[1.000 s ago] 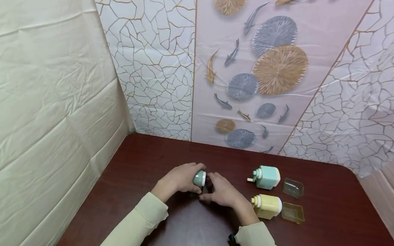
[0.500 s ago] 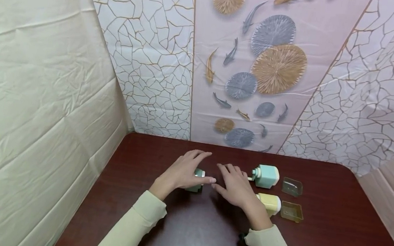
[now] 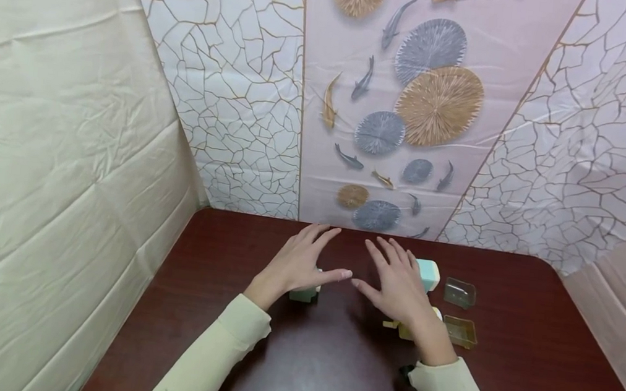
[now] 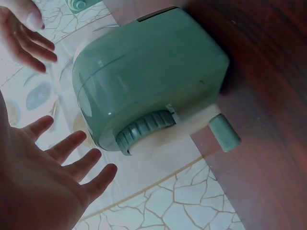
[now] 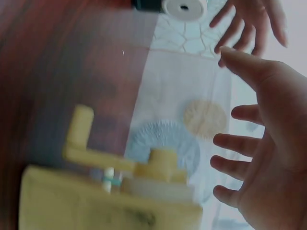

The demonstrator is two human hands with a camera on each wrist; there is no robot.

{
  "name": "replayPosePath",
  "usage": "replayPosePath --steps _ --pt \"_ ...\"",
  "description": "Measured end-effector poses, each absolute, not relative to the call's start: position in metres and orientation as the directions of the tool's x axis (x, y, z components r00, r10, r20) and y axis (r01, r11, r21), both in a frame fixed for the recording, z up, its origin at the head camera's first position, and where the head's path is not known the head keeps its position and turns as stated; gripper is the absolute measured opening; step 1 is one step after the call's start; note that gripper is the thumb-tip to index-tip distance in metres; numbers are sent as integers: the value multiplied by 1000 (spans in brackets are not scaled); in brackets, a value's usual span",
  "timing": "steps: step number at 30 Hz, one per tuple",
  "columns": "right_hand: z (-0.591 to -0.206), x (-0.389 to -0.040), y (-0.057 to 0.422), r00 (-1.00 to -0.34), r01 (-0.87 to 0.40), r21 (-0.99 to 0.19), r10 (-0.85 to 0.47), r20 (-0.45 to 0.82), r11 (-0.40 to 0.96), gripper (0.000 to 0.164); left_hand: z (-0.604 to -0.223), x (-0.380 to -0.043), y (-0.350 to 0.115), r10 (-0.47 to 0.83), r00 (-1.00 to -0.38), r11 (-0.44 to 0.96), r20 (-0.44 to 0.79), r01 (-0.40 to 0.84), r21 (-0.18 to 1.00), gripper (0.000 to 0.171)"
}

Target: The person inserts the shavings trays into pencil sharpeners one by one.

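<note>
A dark green crank pencil sharpener (image 3: 301, 294) sits on the table, partly hidden by my left hand (image 3: 294, 267). That hand hovers over it with fingers spread and thumb pointing right. The left wrist view shows the sharpener's green body (image 4: 153, 72) and its crank handle (image 4: 224, 132), apart from the fingers. My right hand (image 3: 401, 290) is raised too, fingers spread, holding nothing. Behind it, a yellow pencil sharpener (image 3: 406, 332) and a light teal one (image 3: 429, 274) are partly covered. The yellow crank (image 5: 79, 129) shows in the right wrist view.
Two see-through shavings trays stand at the right, a clear one (image 3: 460, 293) and a brownish one (image 3: 460, 331). The dark red table (image 3: 314, 369) meets patterned cloth (image 3: 241, 121) at the back and a beige cloth (image 3: 69, 168) at the left.
Both hands have let go of the green pencil sharpener and drawn apart, rising with fingers spread. The right hand has moved right, now overlapping the teal and yellow sharpeners.
</note>
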State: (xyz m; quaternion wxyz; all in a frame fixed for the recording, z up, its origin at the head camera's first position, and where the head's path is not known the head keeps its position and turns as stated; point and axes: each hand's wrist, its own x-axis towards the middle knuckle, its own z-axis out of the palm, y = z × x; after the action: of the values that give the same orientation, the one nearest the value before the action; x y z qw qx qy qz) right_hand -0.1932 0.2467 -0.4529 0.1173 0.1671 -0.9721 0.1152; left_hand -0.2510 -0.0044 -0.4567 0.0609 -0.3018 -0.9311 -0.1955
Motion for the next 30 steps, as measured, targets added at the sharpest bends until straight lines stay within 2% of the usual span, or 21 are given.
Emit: replayPosePath --steps 9,21,30 --pt "-439 -194 277 -905 -343 -212 -260 338 915 85 -453 -258 13 557 -801 742 220 599 302 98" --pt "-430 -184 307 -929 -286 -285 -192 317 915 81 -442 -251 40 598 -768 724 229 640 258 100" --pt "-435 -180 331 -921 -263 -282 -154 357 923 81 -434 -243 56 611 -760 727 221 649 224 100"
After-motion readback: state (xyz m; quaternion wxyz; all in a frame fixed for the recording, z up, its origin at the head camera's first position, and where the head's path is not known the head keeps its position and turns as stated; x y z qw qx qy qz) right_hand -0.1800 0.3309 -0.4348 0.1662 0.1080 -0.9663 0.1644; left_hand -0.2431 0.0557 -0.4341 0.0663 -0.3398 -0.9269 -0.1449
